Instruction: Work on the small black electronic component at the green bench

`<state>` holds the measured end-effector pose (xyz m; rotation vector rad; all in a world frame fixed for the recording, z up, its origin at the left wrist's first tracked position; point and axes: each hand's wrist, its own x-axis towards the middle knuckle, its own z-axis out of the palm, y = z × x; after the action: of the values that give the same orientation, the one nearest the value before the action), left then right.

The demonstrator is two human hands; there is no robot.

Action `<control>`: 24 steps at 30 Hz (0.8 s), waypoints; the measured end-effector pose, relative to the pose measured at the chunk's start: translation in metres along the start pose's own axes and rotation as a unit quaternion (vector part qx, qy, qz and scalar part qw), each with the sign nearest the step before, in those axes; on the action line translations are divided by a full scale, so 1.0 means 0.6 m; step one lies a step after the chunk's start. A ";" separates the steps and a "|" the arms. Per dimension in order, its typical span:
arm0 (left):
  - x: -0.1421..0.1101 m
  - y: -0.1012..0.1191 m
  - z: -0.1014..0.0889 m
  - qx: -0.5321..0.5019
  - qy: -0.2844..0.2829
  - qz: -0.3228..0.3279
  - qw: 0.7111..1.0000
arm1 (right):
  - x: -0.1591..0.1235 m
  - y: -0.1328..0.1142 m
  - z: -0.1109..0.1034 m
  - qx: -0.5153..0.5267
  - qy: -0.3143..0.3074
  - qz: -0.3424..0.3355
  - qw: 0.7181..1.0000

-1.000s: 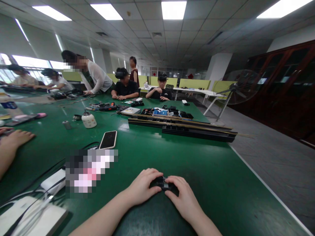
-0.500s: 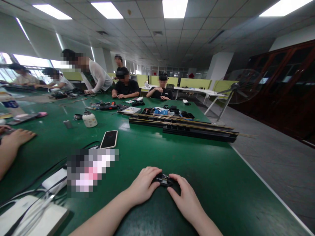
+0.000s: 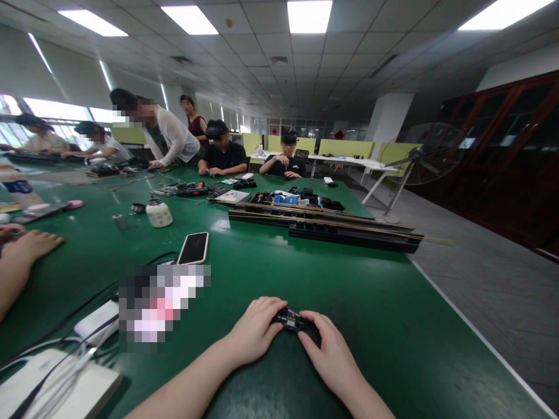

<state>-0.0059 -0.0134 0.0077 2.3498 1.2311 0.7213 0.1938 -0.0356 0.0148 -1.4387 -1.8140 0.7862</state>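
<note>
A small black plastic device (image 3: 290, 319) with a lighter part in its middle lies low over the green table (image 3: 244, 265); its exact kind is unclear. From the left, my left hand (image 3: 261, 327) grips its end between thumb and fingers. My right hand (image 3: 325, 342) holds the opposite end, thumb below and index finger above. The palms hide both ends of the device. To the left of my hands lies a phone (image 3: 193, 248) with a light case, beside a blurred-out patch.
Long black rails (image 3: 353, 235) with thin brass rods lie beyond my hands. At left are a white jar (image 3: 159, 213), a white box with cables (image 3: 65, 381) and another person's hand (image 3: 37, 244). Several people sit or stand around the table. Its right edge borders the floor.
My hands and the black device stay almost still. In the background, a standing person has shifted to the left.
</note>
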 end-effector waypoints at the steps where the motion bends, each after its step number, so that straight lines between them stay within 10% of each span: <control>1: 0.001 0.001 0.000 0.000 -0.001 -0.002 1.000 | 0.000 0.000 0.000 -0.003 -0.002 0.000 1.000; 24: 0.000 -0.005 0.003 0.014 -0.005 -0.008 1.000 | -0.001 -0.001 -0.001 -0.009 -0.001 -0.001 1.000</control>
<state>-0.0069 -0.0122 0.0047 2.3611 1.2614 0.6912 0.1941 -0.0360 0.0158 -1.4469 -1.8280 0.7735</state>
